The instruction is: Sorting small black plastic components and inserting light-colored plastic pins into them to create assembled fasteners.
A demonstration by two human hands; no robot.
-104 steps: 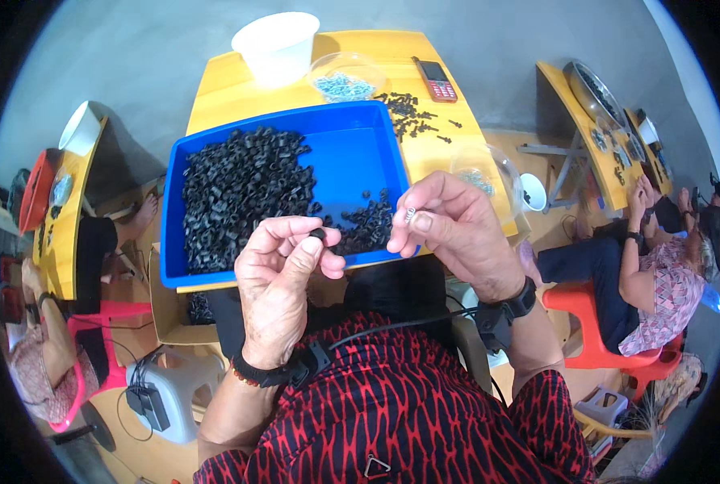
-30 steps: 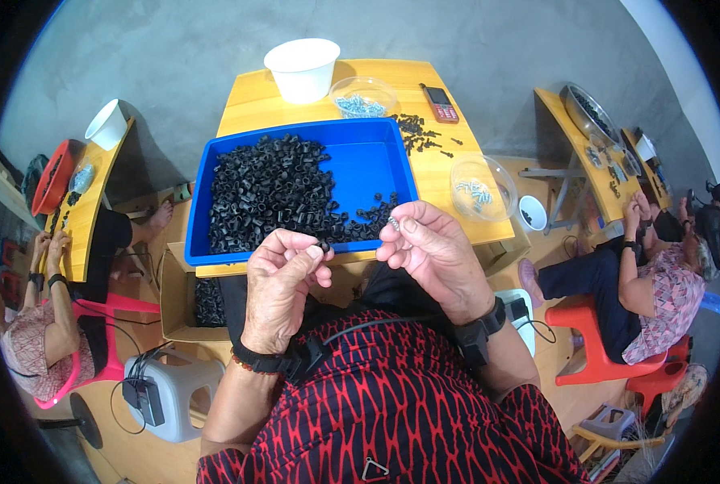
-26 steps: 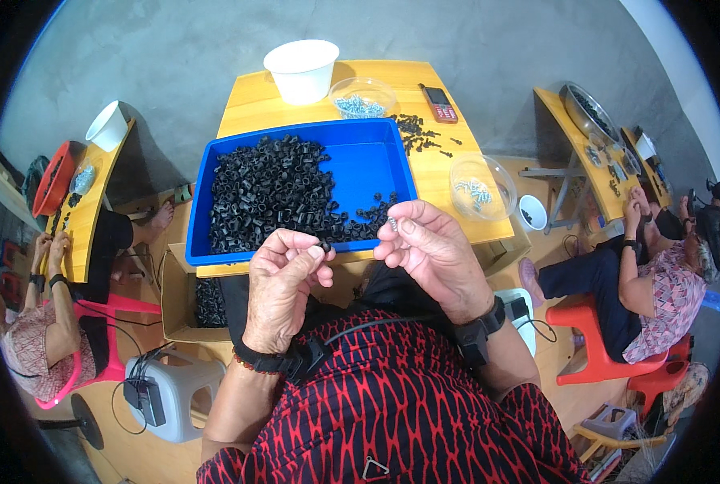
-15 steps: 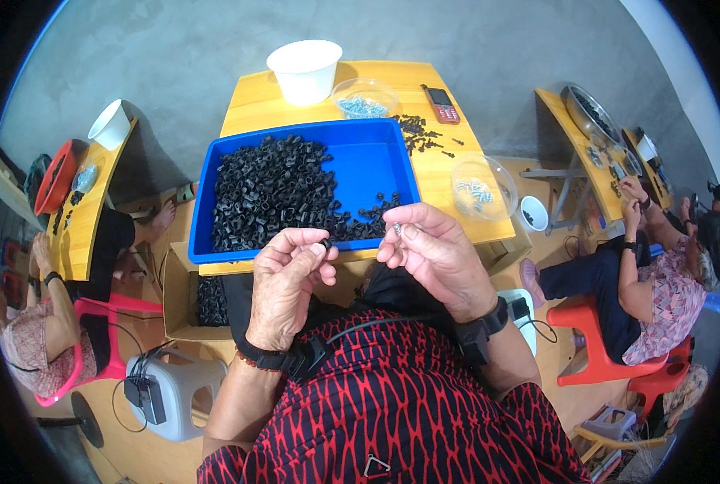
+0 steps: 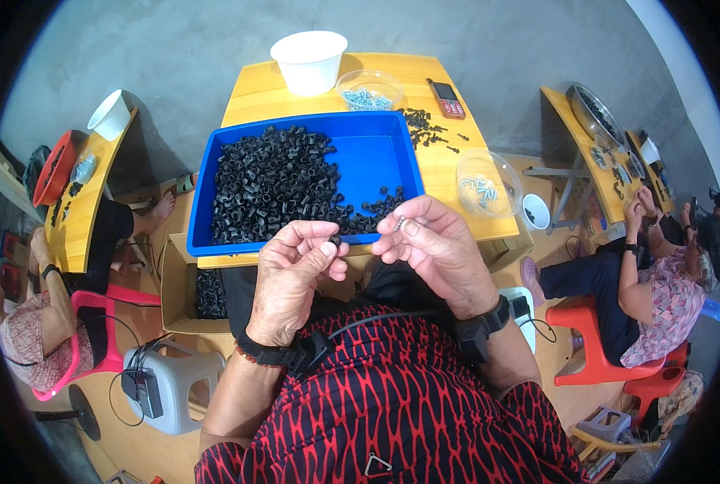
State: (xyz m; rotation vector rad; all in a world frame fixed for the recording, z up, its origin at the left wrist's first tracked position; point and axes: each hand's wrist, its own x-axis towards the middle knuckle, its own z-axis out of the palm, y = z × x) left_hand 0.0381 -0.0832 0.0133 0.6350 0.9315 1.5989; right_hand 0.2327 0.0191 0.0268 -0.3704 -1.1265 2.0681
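Observation:
Between thumb and index finger, my left hand pinches a small black plastic part. My right hand, a short way off, is closed on a small metal spring, gripped by the fingertips. The two pieces are apart. Just beyond both hands lies a blue tray, its left side heaped with black plastic parts like short hollow caps. Right of the tray stands a clear bowl holding small metal pieces.
On the wooden table are a white bowl, a clear bowl of bluish metal pieces, loose black parts and a red phone. A cardboard box sits below. People work at side tables left and right.
The view has shifted slightly, so the tray and table sit a little higher. Both hands keep their pinches, with the spring now showing more clearly.

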